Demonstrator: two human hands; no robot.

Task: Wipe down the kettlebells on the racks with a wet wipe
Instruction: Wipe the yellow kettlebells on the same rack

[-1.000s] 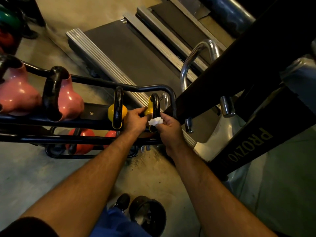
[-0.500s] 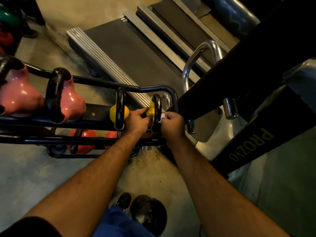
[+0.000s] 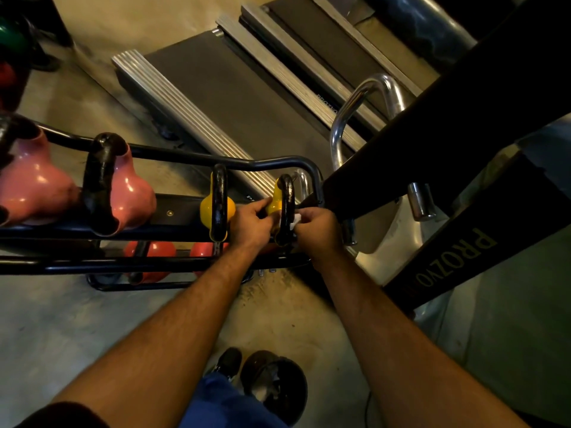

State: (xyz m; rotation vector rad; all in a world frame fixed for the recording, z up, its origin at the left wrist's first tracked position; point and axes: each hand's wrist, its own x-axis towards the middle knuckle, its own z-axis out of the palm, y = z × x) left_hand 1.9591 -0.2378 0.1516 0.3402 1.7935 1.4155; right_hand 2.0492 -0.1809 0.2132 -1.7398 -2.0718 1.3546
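Observation:
A small yellow kettlebell [image 3: 277, 197] with a black handle sits at the right end of the top tier of the black rack [image 3: 173, 160]. My left hand [image 3: 251, 225] holds its yellow body from the left. My right hand [image 3: 318, 231] grips a white wet wipe [image 3: 296, 219] and presses it against the right side of the black handle. A second yellow kettlebell [image 3: 207, 208] stands just to the left. Two pink kettlebells [image 3: 129, 196] [image 3: 31, 186] sit further left on the same tier.
Red kettlebells [image 3: 154, 251] rest on the lower tier. A treadmill deck [image 3: 222, 97] lies behind the rack, with a chrome handrail [image 3: 355, 109] and a dark PROZYO-marked frame [image 3: 457, 257] crowding the right side. My shoes [image 3: 272, 378] stand on the concrete floor below.
My right hand has moved up from the handle's lower front to its right side, so most of the wipe is now hidden under the fingers. My left hand stays on the kettlebell.

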